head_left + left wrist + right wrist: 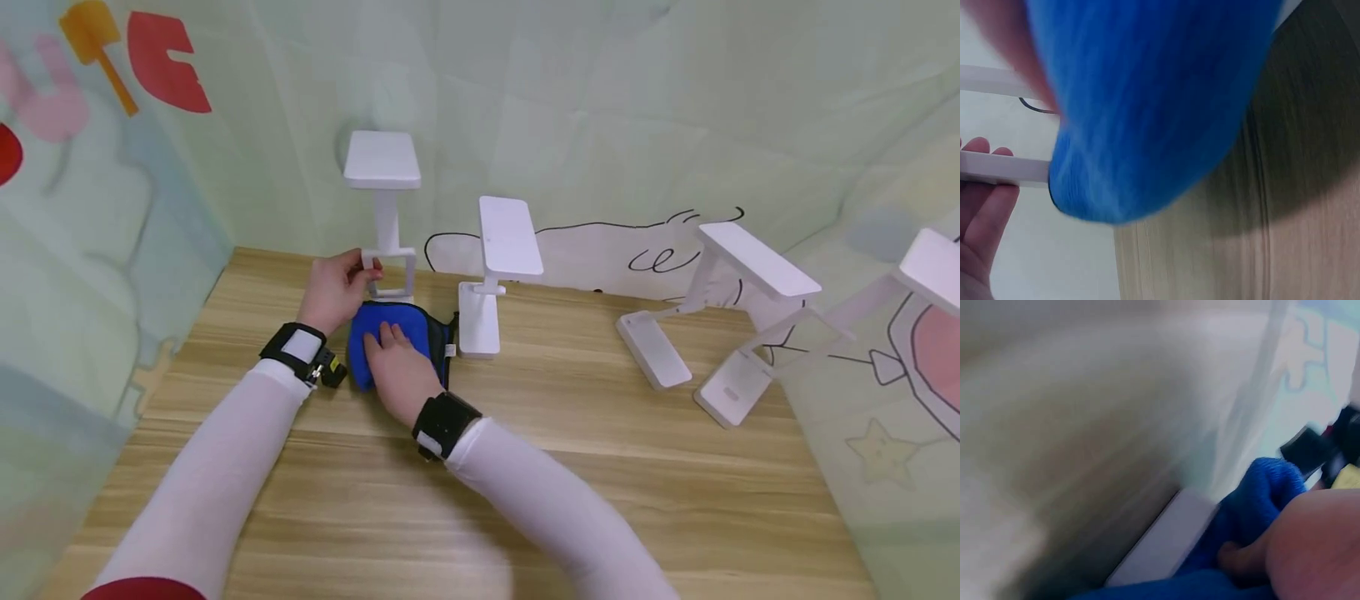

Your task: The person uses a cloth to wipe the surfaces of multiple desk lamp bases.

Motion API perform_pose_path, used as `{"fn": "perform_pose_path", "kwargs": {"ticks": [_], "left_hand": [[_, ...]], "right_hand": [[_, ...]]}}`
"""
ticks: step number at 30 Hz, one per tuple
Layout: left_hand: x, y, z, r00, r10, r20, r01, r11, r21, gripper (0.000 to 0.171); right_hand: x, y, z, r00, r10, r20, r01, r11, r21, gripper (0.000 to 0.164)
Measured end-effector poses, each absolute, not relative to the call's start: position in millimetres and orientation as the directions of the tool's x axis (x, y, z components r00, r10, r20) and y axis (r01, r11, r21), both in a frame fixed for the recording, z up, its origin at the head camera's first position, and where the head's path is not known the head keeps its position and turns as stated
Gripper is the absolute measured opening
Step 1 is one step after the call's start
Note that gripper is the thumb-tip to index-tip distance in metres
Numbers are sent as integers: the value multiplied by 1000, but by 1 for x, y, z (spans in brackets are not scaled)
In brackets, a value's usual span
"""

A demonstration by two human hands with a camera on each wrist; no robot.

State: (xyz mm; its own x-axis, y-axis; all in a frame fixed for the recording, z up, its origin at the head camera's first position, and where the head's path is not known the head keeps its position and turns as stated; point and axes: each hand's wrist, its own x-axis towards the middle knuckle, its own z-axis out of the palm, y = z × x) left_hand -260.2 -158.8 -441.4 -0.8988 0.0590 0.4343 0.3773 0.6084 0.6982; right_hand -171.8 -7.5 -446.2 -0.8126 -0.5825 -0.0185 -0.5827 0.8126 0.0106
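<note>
In the head view, a white folding stand (383, 160) with a flat rectangular top stands at the back left. My left hand (335, 292) grips the left bar of its lower frame; the left wrist view shows fingers (988, 215) around that white bar. A blue fabric pad (393, 321) with black edging and a white tag lies against the front of this stand, covering most of its base. My right hand (403, 371) is on top of the pad. In the right wrist view its thumb holds the bunched blue fabric beside the white base (1166, 540).
A second white stand (480, 321) is close to the right of the pad. Two more, a white stand (656, 350) and a tilted-arm one (735, 387), stand at the right on the wood-grain table (390, 500). Printed fabric (600, 125) hangs behind the table.
</note>
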Motion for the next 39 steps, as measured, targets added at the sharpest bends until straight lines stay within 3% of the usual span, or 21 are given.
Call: {"fn": "perform_pose_path", "kwargs": {"ticks": [5,9,17,21,28,39], "left_hand": [[-261,-159,-443,-892,61,448,389,607,693,14],[-261,-159,-444,-897,56,438,380,602,702,14],[-263,-156,-441,-894,58,444,386,603,698,14],[-263,-156,-442,-903,63,424,376,593,712,14],[-261,-161,-440,-912,43,407,352,590,727,14],[-264,-160,-434,-928,34,370,314,607,731,15]], "right_hand": [[-147,4,-437,-765,-640,-72,-643,766,17,46],[-153,1,-436,-733,-676,-75,-679,734,17,47],[-190,-10,-445,-809,-587,-42,-586,810,-30,49],[-172,-1,-442,-804,-591,-68,-590,807,-32,46],[-139,14,-430,-739,-654,-161,-653,754,-70,54],[-128,50,-375,-733,-680,-16,-669,725,-163,66]]}}
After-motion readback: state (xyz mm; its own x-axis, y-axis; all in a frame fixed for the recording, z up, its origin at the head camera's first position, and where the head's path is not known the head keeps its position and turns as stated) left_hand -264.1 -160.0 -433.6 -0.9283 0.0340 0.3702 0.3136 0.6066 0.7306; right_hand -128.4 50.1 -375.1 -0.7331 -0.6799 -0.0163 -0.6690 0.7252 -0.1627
